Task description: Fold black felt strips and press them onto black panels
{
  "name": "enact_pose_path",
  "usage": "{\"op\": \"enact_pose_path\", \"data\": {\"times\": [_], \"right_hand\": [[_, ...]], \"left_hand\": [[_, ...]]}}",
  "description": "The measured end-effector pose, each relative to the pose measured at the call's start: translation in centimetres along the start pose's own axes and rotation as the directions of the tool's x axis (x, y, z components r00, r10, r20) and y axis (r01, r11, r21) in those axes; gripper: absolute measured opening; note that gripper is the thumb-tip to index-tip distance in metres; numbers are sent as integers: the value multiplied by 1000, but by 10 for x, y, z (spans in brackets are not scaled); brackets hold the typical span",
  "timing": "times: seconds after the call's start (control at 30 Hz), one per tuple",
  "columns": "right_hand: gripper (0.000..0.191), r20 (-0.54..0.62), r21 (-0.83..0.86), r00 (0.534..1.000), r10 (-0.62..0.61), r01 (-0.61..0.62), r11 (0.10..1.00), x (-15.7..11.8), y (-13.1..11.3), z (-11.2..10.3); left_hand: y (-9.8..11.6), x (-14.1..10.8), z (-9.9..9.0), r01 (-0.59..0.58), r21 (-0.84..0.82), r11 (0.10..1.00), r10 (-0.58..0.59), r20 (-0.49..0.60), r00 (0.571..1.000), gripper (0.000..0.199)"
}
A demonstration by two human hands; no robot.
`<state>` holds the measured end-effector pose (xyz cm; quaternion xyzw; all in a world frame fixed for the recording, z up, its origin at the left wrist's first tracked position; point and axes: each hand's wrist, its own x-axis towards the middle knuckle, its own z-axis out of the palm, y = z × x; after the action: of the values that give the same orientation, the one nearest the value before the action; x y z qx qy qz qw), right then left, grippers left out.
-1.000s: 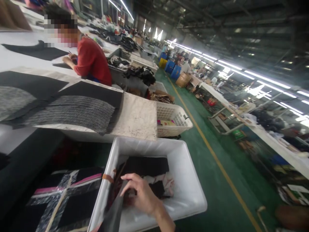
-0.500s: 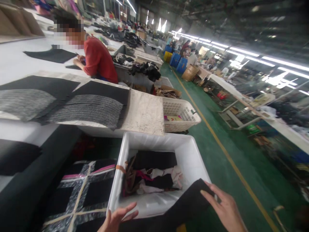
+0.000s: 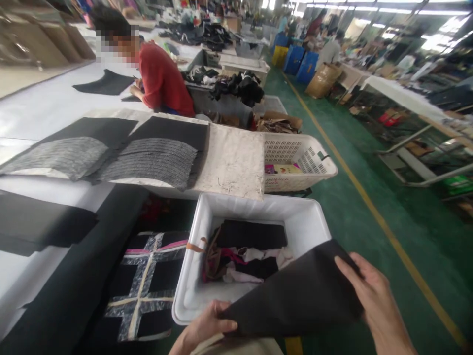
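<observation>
A dark fabric panel (image 3: 295, 293) is stretched between my two hands, low in front of me. My left hand (image 3: 209, 325) pinches its left corner, the thumb lying on top. At the panel's upper right, my right hand (image 3: 375, 296) grips the edge between thumb and fingers. Beneath and behind the panel stands a white plastic bin (image 3: 185, 291), its near rim partly covered. Inside the bin lie black fabric pieces (image 3: 254, 234) with pink and pale scraps (image 3: 244, 273).
Layered dark panels (image 3: 148, 155) lie fanned on the table ahead. A white basket (image 3: 295, 180) stands beyond the bin; a taped black bundle (image 3: 136, 296) sits left of it. A person in a red top (image 3: 162, 81) leans over the far table. Green floor (image 3: 369, 231) runs along the right.
My left hand was open and has closed on the panel's left corner. The panel is now raised and spread flatter between both hands. The view has shifted slightly right and downward.
</observation>
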<state>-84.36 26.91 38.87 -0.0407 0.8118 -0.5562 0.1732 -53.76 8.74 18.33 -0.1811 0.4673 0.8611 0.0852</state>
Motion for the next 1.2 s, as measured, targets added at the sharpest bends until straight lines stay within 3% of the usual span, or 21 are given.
{"op": "enact_pose_path", "data": {"times": [0.3,0.63,0.83,1.0,1.1,1.2], "right_hand": [[47,-112,-125,994,-7,-7,992,41,34,-16],[46,-92,-115,994,52,-63,991,57,62,-25],[47,-117,-66,990,78,-86,994,56,60,-23],[54,-192,48,961,201,-195,980,51,53,-20],[58,-210,72,948,240,-230,971,50,47,-20],[54,-215,46,956,202,-196,979,49,44,-21]], "left_hand": [[4,14,-24,-9,-183,983,-30,-208,978,38],[1,28,-21,-24,-313,949,-71,-286,956,40],[3,20,-18,-75,-377,923,-44,-297,954,38],[5,10,-11,-122,-410,904,5,-276,961,54],[10,10,-3,-117,-433,894,7,-247,969,48],[17,9,4,-151,-461,874,34,-252,967,42]]}}
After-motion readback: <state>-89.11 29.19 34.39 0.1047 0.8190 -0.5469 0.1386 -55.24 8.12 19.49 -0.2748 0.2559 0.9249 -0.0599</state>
